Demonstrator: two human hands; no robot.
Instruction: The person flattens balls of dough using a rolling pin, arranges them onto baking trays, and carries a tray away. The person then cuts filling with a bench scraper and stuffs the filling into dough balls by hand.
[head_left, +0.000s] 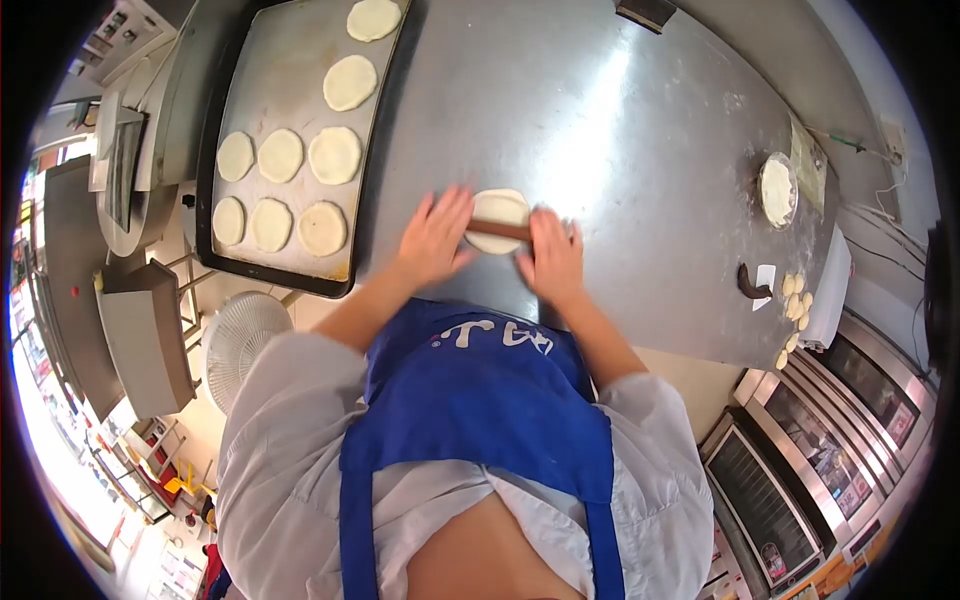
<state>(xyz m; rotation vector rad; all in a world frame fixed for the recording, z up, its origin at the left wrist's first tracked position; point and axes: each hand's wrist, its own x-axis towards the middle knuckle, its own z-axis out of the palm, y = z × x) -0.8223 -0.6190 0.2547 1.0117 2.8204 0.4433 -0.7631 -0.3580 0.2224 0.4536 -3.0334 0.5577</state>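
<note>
A flat, pale dough round (500,206) lies on the metal worktop in front of me. Across its middle sits a brown wooden rolling pin (499,230), with dough showing on both sides of it. My left hand (436,240) is on the pin's left end, its fingers pointing forward. At the other end, my right hand (554,258) holds the pin under the palm and fingers. Both hands are slightly blurred, and the pin's ends are hidden beneath them.
To the left, a dark-rimmed baking tray (205,200) carries several flat dough rounds (335,155). On the right of the worktop (650,190) are a bowl of white powder (777,190), a dark curved object (750,283), a white card (764,281) and several small dough pieces (795,300). A fan (243,335) stands below the tray.
</note>
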